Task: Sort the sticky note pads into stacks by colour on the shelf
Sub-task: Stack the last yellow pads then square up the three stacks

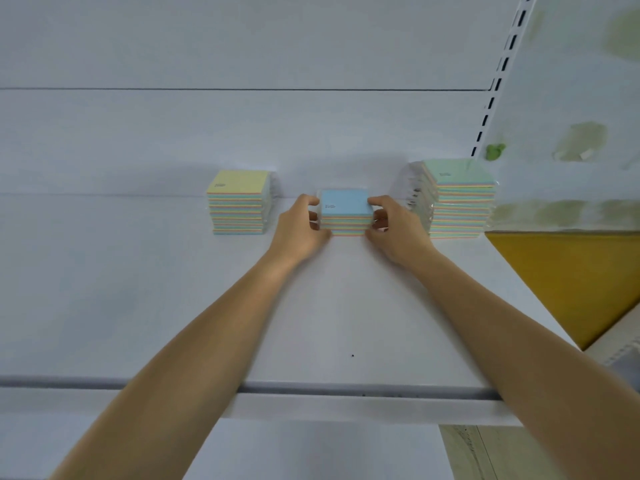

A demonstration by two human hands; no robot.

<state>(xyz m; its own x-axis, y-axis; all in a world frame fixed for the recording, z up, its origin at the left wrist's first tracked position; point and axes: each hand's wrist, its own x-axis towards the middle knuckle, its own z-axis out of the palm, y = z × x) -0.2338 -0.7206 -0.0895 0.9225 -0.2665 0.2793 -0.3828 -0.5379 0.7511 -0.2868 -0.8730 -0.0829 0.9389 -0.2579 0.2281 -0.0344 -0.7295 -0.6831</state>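
White shelf point(346, 323); both hands point(301, 230) clasp blue-topped stack point(346, 211).

Both hands grip the middle stack of sticky note pads on a white shelf.

The left hand point(300, 227) and right hand point(394, 230) press the sides of the blue-topped stack point(346, 213). A yellow-topped stack point(238, 202) stands apart to its left, a taller green-topped stack point(457, 199) to its right, all on the shelf point(346, 323).
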